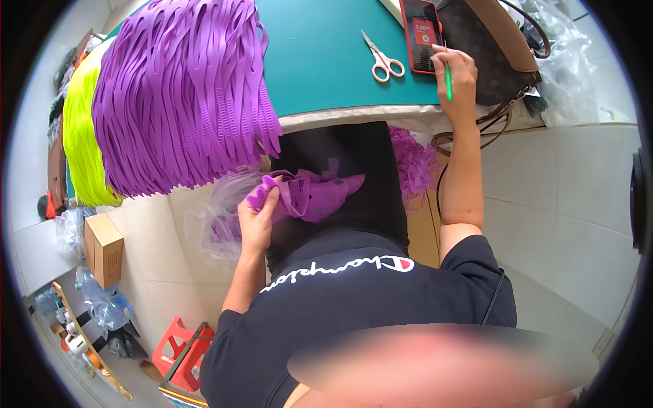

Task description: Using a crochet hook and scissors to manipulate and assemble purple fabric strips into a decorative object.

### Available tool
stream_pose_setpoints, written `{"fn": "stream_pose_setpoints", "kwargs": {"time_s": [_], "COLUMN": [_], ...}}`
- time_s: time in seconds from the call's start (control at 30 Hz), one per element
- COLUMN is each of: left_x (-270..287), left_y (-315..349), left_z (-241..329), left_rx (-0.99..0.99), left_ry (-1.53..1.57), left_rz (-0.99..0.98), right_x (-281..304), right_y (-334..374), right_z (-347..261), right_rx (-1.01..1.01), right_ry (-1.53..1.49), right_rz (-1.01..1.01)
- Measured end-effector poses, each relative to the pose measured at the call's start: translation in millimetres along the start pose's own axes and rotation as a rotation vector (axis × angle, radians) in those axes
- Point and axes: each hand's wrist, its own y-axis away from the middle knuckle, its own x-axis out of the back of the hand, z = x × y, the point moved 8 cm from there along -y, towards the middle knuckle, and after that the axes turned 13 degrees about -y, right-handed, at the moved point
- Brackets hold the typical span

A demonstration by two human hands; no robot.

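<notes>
My left hand [256,223] is closed over my lap, pinching a purple rubbery strip [257,198] between thumb and fingers. More thin purple material [325,198] lies across my dark trousers beside it. On the right, my right hand [460,73] grips a slim green stick-like tool [449,84], whose kind I cannot make out. The fingertips of that hand are at the lower edge of a red-cased phone [423,39] with its screen lit. Left of the phone lie scissors [385,62] with pale pink handles, their points toward the far side.
A thick pile of purple strips [183,95] overhangs the near left edge of the green-topped table [320,75], with yellow-green strips [81,136] beside it. A brown bag [496,51] sits far right. Below are a cardboard box [103,250], a red stool [180,350] and purple shreds [415,163].
</notes>
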Motion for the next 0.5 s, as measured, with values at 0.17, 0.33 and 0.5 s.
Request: {"fn": "stream_pose_setpoints", "kwargs": {"time_s": [0.17,0.33,0.5], "left_x": [-10.0,-11.9,-24.7], "left_y": [2.7,3.0,-1.3], "left_z": [5.3,4.4,24.4], "left_rx": [0.047,0.072,0.068], "left_ry": [0.053,0.049,0.032], "left_rz": [-0.054,-0.048,-0.12], "right_x": [9.3,-3.0,8.8], "right_y": [-1.1,1.6,9.9], "right_z": [3.3,2.1,-4.7], "right_rx": [0.003,0.035,0.064], "right_ry": [-0.032,-0.004,-0.079], "right_rz": [0.087,0.043,0.188]}}
